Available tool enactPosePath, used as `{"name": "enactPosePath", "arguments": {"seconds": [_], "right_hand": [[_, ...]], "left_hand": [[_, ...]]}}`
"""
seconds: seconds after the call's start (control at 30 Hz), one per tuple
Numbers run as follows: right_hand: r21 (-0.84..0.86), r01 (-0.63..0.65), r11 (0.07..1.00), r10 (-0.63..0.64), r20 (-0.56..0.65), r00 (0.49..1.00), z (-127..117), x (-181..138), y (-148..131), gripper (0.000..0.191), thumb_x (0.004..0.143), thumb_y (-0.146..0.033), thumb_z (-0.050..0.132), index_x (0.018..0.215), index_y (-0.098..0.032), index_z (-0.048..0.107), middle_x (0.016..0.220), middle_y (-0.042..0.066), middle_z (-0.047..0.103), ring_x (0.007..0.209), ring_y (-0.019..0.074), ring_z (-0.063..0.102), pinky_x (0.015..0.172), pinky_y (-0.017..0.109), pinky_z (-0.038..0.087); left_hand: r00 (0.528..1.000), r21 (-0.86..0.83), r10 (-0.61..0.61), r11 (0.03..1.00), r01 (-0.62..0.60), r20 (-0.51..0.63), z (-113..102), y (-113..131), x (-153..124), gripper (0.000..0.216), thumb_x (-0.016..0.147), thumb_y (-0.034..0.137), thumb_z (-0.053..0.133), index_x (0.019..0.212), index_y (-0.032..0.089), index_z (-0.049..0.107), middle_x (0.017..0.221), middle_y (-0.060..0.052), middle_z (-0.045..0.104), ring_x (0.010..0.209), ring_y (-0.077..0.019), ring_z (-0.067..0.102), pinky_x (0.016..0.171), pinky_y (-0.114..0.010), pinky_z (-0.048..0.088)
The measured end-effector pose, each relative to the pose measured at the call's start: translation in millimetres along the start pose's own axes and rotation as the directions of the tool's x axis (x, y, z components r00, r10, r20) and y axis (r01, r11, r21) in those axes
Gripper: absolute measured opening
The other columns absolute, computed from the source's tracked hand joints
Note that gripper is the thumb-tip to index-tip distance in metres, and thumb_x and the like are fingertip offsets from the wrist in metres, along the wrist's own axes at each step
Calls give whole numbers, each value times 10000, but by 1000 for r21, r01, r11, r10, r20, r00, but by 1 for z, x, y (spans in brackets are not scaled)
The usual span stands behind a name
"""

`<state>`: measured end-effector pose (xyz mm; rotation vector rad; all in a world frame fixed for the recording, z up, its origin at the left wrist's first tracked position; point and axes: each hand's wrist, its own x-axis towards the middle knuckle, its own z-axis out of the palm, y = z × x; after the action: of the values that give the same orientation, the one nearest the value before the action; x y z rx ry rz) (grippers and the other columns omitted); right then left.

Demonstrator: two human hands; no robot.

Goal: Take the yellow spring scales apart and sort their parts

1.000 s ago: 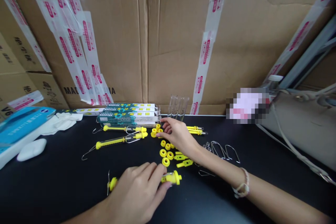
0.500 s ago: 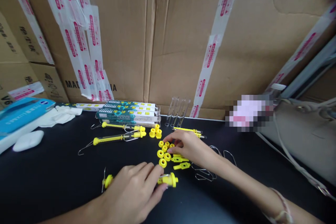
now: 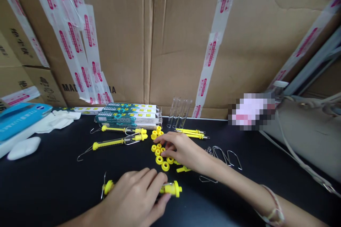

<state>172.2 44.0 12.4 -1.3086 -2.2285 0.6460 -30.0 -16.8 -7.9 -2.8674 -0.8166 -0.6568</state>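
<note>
My left hand (image 3: 135, 195) is wrapped around a spring scale (image 3: 173, 188), low in the middle of the head view. The scale's yellow ends and wire hook stick out on both sides; its middle is hidden by my fingers. My right hand (image 3: 183, 150) is over small yellow ring caps (image 3: 158, 152), its fingers bent and apart. The fingertips are at the caps, and nothing shows between index finger and thumb. Taller yellow caps (image 3: 154, 134) stand just beyond. Flat yellow pieces (image 3: 183, 169) lie partly under my right hand.
Two spring scales (image 3: 117, 142) lie at the left, before stacked boxes (image 3: 128, 117). Clear tubes (image 3: 176, 111) stand at the back. Yellow rods (image 3: 190, 136) and bent wire loops (image 3: 234, 159) lie to the right. A white case (image 3: 24, 148) sits far left. Cardboard (image 3: 181, 42) walls the back.
My right hand has moved a little left, and the small ring caps by its fingertips have slid left with it. My left hand still holds the spring scale in nearly the same place.
</note>
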Motion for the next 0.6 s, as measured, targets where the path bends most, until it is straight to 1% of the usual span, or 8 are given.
{"name": "enactPosePath", "arguments": {"seconds": [0.07, 0.13, 0.2, 0.27, 0.33, 0.47, 0.53, 0.6], "right_hand": [[9, -31, 999, 32, -31, 999, -2, -5, -1, 377, 819, 1, 730, 1149, -179, 714, 1042, 71, 715, 806, 152, 715, 724, 265, 607], [12, -74, 997, 75, -62, 995, -5, -12, -1, 301, 829, 12, 706, 1079, -155, 714, 1006, 74, 719, 819, 163, 730, 733, 272, 613], [5, -111, 994, 111, -67, 992, -8, -20, -2, 227, 811, 4, 734, 982, -144, 720, 945, 65, 732, 789, 176, 743, 711, 274, 613], [-6, -125, 992, 125, -47, 991, -9, -29, -4, 213, 774, -20, 790, 938, -143, 732, 902, 55, 745, 744, 182, 747, 671, 267, 605], [-24, -113, 993, 113, -20, 993, -7, -34, -7, 269, 739, -37, 834, 971, -145, 752, 919, 57, 755, 754, 192, 743, 690, 282, 601], [-59, -47, 997, 48, 12, 999, -2, -35, -12, 345, 753, -64, 845, 1076, -158, 769, 1020, 80, 737, 920, 237, 714, 848, 353, 572], [-60, -23, 998, 25, 25, 999, 0, -33, -13, 341, 763, -69, 841, 1083, -166, 775, 1024, 75, 721, 915, 229, 706, 849, 346, 566], [-53, -12, 998, 14, 36, 999, 1, -30, -12, 338, 762, -63, 840, 1072, -181, 782, 1010, 59, 709, 864, 205, 702, 805, 318, 569]], "left_hand": [[1000, 23, 12, 1000, -12, 2, 0, 0, 0, 73, 976, 243, 477, 944, 223, 540, 760, 14, 653, 638, -206, 677, 505, -324, 506], [1000, 51, 29, 998, -29, -6, 1, 0, -2, 64, 962, 238, 490, 944, 218, 548, 756, 13, 657, 633, -205, 675, 501, -324, 505], [999, 80, 51, 996, -50, -12, 2, 0, -4, 62, 951, 238, 502, 951, 212, 559, 759, 11, 667, 641, -204, 681, 512, -323, 512], [997, 98, 72, 993, -71, -8, 1, 1, -5, 63, 939, 245, 522, 961, 208, 568, 772, 8, 680, 651, -203, 688, 518, -320, 518], [996, 108, 94, 990, -92, -11, 1, 3, -5, 75, 928, 253, 538, 970, 204, 577, 780, 6, 685, 656, -202, 690, 512, -321, 520], [990, 135, 138, 982, -132, -37, 0, 6, -5, 96, 932, 254, 522, 966, 198, 592, 744, 11, 669, 633, -200, 678, 483, -329, 507], [987, 145, 151, 979, -142, -51, 0, 7, -5, 113, 948, 258, 501, 956, 199, 597, 722, 13, 664, 619, -192, 673, 478, -318, 495], [985, 150, 162, 977, -151, -63, 1, 7, -6, 127, 965, 267, 492, 955, 199, 599, 713, 16, 666, 623, -182, 676, 491, -303, 491]]}}
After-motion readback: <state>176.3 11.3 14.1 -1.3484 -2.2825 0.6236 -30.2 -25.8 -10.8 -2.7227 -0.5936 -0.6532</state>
